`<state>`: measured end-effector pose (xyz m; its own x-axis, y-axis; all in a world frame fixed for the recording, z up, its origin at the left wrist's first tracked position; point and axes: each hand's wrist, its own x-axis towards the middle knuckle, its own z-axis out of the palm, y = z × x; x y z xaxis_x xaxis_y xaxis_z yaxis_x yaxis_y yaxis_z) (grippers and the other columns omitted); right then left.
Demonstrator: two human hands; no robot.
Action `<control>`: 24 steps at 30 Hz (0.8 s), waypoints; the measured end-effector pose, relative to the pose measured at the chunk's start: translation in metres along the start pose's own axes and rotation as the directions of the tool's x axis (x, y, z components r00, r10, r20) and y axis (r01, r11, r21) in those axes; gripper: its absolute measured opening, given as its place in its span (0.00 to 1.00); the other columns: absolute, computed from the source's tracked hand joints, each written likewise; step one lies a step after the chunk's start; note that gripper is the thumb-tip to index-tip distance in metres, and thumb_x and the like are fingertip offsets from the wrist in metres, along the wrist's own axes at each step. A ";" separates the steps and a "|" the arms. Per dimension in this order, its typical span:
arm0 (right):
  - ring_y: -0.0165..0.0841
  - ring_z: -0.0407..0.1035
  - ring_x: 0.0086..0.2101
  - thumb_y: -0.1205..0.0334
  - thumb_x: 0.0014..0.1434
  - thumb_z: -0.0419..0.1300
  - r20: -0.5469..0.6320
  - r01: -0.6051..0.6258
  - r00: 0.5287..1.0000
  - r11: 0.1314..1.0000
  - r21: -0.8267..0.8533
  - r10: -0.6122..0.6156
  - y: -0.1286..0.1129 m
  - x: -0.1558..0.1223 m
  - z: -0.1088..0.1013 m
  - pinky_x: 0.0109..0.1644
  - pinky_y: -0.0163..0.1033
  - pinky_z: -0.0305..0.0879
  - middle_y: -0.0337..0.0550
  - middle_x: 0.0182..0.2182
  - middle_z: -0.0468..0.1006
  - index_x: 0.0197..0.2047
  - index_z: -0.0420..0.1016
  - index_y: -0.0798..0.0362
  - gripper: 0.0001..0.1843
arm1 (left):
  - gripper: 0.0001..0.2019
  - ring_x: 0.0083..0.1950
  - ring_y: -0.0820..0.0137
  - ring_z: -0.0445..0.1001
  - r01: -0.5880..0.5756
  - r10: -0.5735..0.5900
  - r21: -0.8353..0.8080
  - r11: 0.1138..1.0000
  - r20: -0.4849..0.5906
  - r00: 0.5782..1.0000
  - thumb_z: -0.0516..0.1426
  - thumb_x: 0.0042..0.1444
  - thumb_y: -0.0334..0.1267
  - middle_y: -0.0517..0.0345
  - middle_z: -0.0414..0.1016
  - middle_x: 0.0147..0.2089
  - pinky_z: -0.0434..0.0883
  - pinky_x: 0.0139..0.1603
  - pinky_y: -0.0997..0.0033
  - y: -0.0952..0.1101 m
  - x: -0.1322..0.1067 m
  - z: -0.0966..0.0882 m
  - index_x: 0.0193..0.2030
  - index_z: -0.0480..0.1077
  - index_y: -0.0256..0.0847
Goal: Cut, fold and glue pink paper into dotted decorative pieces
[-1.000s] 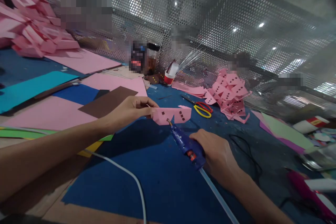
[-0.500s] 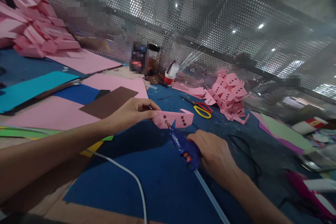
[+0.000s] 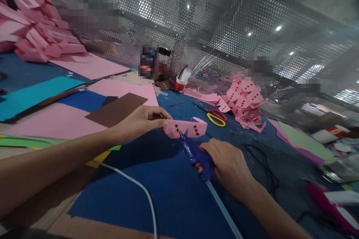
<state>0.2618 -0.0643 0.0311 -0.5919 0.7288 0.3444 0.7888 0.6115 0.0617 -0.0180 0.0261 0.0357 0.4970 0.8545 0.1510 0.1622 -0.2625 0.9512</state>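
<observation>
My left hand [image 3: 150,117] pinches the left end of a folded pink paper strip [image 3: 193,130] that carries small dark squares and has a notch in its lower edge. Wrapped around the handle of a blue glue gun [image 3: 192,153] is my right hand [image 3: 228,162]. The gun's nozzle points up and left, at the dark squares on the left part of the strip; whether it touches the paper I cannot tell. A long translucent glue stick [image 3: 223,207] sticks out of the gun's back end. Some fingers of both hands are hidden.
Red-and-yellow-handled scissors [image 3: 216,117] lie beyond the strip, beside a pile of dotted pink pieces [image 3: 244,99]. A paper cup [image 3: 181,83] with sticks stands at the back. Pink paper loops [image 3: 42,26] heap at far left. A white cord [image 3: 134,183] crosses the blue sheet [image 3: 117,201].
The glue gun's back end and glue stick have shifted very slightly left. Both hands keep their holds, and the strip is almost still.
</observation>
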 end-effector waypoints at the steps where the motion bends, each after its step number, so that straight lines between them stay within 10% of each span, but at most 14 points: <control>1: 0.35 0.66 0.33 0.65 0.60 0.60 -0.002 0.000 1.000 1.000 -0.001 0.000 0.000 0.000 0.000 0.37 0.39 0.56 0.43 0.35 0.74 0.45 0.72 0.53 0.09 | 0.09 0.41 0.65 0.76 0.001 -0.001 0.002 1.000 -0.001 1.000 0.59 0.58 0.39 0.54 0.79 0.37 0.71 0.42 0.68 0.000 0.000 0.000 0.42 0.76 0.37; 24: 0.35 0.67 0.34 0.64 0.60 0.60 -0.004 -0.008 1.000 0.999 0.047 0.008 -0.001 -0.002 0.000 0.38 0.39 0.58 0.43 0.36 0.74 0.45 0.71 0.53 0.09 | 0.09 0.40 0.68 0.75 0.016 -0.017 -0.030 0.999 -0.034 0.999 0.59 0.58 0.39 0.55 0.79 0.38 0.71 0.43 0.71 0.002 -0.001 -0.001 0.41 0.76 0.38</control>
<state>0.2619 -0.0660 0.0303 -0.5850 0.7324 0.3483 0.7846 0.6198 0.0145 -0.0191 0.0257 0.0375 0.4653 0.8734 0.1440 0.1447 -0.2355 0.9610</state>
